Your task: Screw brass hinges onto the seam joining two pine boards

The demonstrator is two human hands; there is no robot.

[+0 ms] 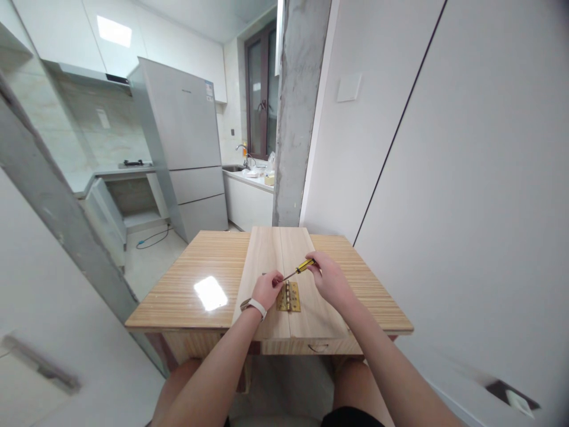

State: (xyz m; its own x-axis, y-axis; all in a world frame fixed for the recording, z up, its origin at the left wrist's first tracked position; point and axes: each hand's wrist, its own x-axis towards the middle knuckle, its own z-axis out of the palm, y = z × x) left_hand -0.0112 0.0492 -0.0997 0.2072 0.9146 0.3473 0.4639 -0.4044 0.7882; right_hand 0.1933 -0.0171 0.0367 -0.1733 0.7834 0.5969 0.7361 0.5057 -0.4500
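My right hand (328,276) grips the yellow and black handle of a screwdriver (304,266). The shaft slants down to the left, its tip close to the fingertips of my left hand (267,287). Those fingers are pinched together at the upper left of a brass hinge (288,296); whatever they hold is too small and hidden to make out. The hinge lies opened flat across the seam between two pale wooden boards (267,252). Several screw holes show in its leaves. A small dark item partly shows just behind my left hand.
The boards rest on a wood-grain table (178,296) with a drawer handle (318,347) at its front. My knees are under the front edge. Beyond stand a grey fridge (182,118), a sink counter (249,196) and a concrete pillar edge (297,107). A white wall rises at right.
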